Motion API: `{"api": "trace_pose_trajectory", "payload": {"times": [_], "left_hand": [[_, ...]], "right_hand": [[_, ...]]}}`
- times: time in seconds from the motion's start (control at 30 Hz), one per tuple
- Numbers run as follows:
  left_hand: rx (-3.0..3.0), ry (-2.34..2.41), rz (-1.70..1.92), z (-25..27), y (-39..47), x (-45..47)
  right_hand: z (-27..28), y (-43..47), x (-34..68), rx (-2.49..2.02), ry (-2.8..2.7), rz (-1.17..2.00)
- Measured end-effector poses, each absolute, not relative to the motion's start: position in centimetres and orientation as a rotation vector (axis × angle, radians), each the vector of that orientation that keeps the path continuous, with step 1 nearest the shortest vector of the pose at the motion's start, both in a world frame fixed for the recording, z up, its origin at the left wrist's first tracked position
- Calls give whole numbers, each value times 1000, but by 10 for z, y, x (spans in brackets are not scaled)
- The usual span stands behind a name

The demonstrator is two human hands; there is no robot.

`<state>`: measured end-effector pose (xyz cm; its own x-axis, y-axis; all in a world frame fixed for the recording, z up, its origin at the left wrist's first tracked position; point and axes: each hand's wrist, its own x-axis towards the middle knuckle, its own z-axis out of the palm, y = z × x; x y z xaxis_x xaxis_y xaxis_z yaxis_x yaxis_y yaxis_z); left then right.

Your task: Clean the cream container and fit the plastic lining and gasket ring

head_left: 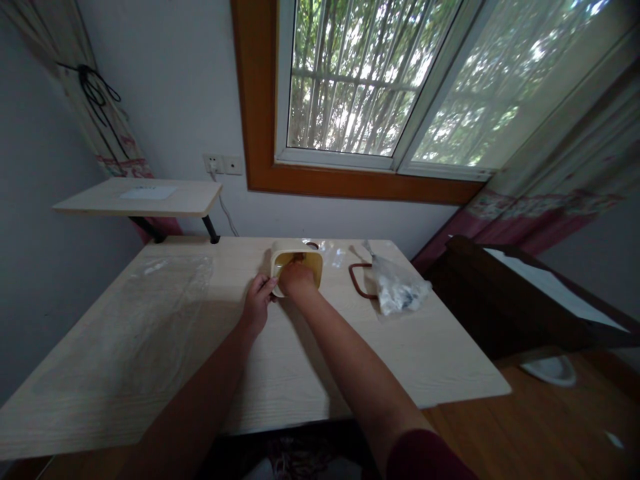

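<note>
I'm holding the cream box (pixel 285 247) near the back of the bench (pixel 295 397), approx. mid-width, its open side facing me. My L hand (pixel 257 303) is pinching its L edge, thumb & fingers close together. My R hand (pixel 299 277) is sitting inside the box, wrist at the opening; fingers are mostly hidden, so can't tell if they're gripping smth or just pressing. A brownish bit is showing by the fingertips, ID unclear.

Progress, as I'm judging it: work inside the box is under way, not finished, b/c my R hand is in there & the L is steadying. The brown frame (pixel 361 265) is lying loose on the bench, R of the box & apart from it, so it isn't fitted to anything. It's meeting the clear bag (pixel 400 287); can't tell if it's running underneath. The bag is holding smth w/ a dark patch, so those contents aren't out. A clear plastic sheet (pixel 130 327) is lying flat on the L, well apart from the box; neither hand is touching it, nor the frame or bag.
</note>
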<state>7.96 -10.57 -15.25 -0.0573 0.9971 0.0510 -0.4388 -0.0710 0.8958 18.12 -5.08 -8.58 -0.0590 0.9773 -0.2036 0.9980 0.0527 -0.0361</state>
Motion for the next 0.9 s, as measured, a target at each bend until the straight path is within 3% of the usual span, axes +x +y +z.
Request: {"api": "trace_pose_trajectory", "payload": {"times": [0.9], "left_hand": [[873, 879, 1478, -145, -109, 78]], "right_hand": [[-78, -64, 205, 1610, 2583, -289]]}}
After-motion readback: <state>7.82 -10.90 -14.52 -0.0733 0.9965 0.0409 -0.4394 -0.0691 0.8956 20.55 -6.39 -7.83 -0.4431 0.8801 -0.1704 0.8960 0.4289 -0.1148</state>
